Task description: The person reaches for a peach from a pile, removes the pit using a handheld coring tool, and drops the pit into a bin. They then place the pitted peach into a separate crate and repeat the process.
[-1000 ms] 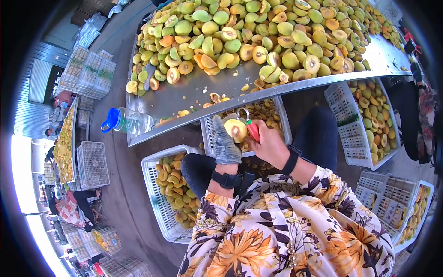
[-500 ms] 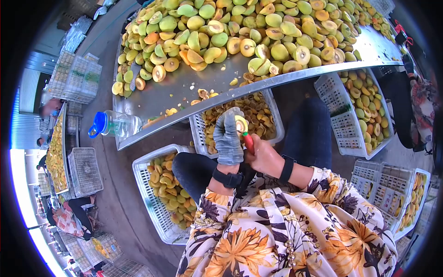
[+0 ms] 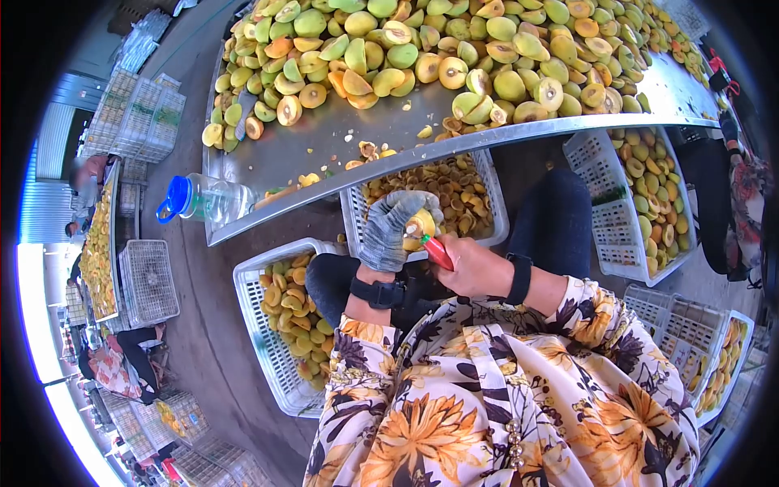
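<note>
Fingers [image 3: 403,204] of the gloved left hand [image 3: 388,235] are curled tightly round a yellow fruit half [image 3: 419,225], held above the lap with its cut face turned towards the right hand [image 3: 480,270]. That bare hand is closed round a red-handled tool [image 3: 439,253], whose tip touches the fruit half; how the tip sits in the flesh is too small to tell. Both wrists carry a dark band, and floral sleeves fill the near edge of the view. Just under the hands stands a white crate [image 3: 497,213] of pits and scraps, tucked beneath the bench edge. To the left, beside the knee, a second crate [image 3: 243,302] holds cut yellow halves, and to the right a third crate [image 3: 581,159] holds more. Beyond them the steel bench [image 3: 324,154] slopes across the view, with a few scraps on its bare part and a clear bottle [image 3: 213,200] with a blue cap lying at its near left corner. Farther back, a heap of green and yellow fruit [image 3: 454,49] covers the bench, many pieces halved. At far left, stacked crates [image 3: 146,118] stand on the floor.
</note>
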{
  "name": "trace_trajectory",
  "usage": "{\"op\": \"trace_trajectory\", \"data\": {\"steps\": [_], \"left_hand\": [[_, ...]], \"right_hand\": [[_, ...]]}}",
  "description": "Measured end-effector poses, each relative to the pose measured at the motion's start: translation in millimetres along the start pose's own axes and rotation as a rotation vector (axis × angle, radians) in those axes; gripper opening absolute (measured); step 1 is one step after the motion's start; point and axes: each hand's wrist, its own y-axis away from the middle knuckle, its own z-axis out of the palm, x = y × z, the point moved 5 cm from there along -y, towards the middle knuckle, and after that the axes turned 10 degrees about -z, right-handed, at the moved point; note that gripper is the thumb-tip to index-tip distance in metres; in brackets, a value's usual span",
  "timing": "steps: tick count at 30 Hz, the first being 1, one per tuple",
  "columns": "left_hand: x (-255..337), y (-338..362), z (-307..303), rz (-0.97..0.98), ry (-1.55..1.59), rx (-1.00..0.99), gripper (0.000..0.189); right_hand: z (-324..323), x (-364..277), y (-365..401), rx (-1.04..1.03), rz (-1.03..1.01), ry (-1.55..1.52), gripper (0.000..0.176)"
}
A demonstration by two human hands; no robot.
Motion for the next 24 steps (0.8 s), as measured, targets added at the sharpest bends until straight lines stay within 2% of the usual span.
{"op": "trace_trajectory", "data": {"steps": [4,6,7,9,10,12,14,16,18,19,21,22,23,24], "left_hand": [[3,3,1,-0.173,-0.113,-0.11,0.023],[6,4,2,-0.153,-0.123,-0.098,0.024],[7,5,1,-0.131,-0.172,-0.078,0.024],[4,8,-1,-0.114,-0.221,-0.054,0.024],[0,8,-3,-0.104,-0.159,-0.053,0.024],[-6,7,-9,-0.092,-0.095,-0.047,0.025],[-9,5,-11,-0.075,-0.01,-0.098,0.026],[-13,1,-20,-0.101,0.037,-0.047,0.028],[-17,-2,-22,-0.198,0.117,-0.091,0.028],[-13,0,-20,-0.225,0.118,-0.08,0.027],[-1,4,-15,-0.141,0.028,-0.063,0.027],[8,8,-9,-0.065,-0.073,-0.051,0.026],[15,12,-1,0.047,-0.146,0.007,0.026],[14,12,-2,0.052,-0.14,0.013,0.026]], "right_hand": [[1,1,4,-0.078,-0.086,0.203,0.022],[2,-2,3,-0.222,0.242,-0.118,0.02],[1,-2,1,-0.225,0.239,-0.118,0.02],[10,0,7,-0.354,0.334,-0.502,0.022],[11,0,6,-0.358,0.334,-0.503,0.022],[17,2,8,-0.385,0.442,-0.731,0.019],[16,0,6,-0.373,0.416,-0.615,0.016],[17,0,4,-0.359,0.387,-0.498,0.014],[17,3,2,-0.343,0.327,-0.264,0.019],[16,0,1,-0.35,0.327,-0.259,0.019],[17,-10,0,-0.346,0.392,-0.53,0.017],[18,-11,1,-0.358,0.396,-0.526,0.017],[21,-12,3,-0.374,0.475,-0.668,0.016],[24,-13,4,-0.387,0.556,-0.81,0.016]]}}
